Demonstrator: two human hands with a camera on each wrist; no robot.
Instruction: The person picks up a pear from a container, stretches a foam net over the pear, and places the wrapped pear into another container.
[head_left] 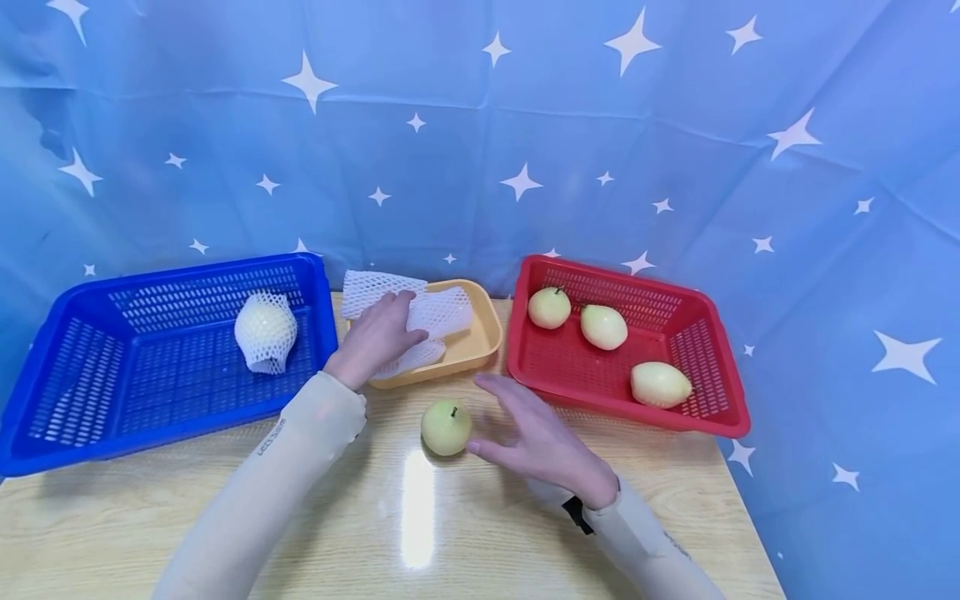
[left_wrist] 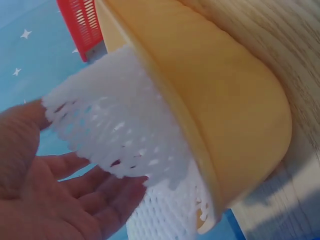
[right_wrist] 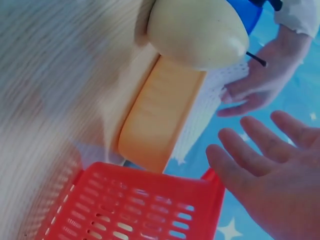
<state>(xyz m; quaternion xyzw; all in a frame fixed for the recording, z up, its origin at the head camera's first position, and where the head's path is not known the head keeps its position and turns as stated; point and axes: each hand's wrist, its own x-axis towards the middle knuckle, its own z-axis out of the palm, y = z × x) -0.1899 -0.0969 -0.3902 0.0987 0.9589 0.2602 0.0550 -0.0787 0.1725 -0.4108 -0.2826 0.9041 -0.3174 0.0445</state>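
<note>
My left hand (head_left: 380,329) is over the yellow tray (head_left: 491,329), thumb and curled fingers at the two sides of a white foam net sleeve (left_wrist: 120,115). More white foam net sleeves (head_left: 442,312) lie in the tray and over its far left rim. A pale green pear (head_left: 446,427) stands on the table in front of the tray, its stem pointing up. Just right of this pear is my right hand (head_left: 543,437), fingers spread and holding nothing. The right wrist view shows the pear (right_wrist: 197,32) apart from those fingers.
At the left, a blue basket (head_left: 187,417) holds one pear in a foam net (head_left: 266,332). A red basket (head_left: 630,408) at the right contains three bare pears (head_left: 603,327). Behind the wooden table (head_left: 360,517) hangs a blue cloth with white stars (head_left: 450,83).
</note>
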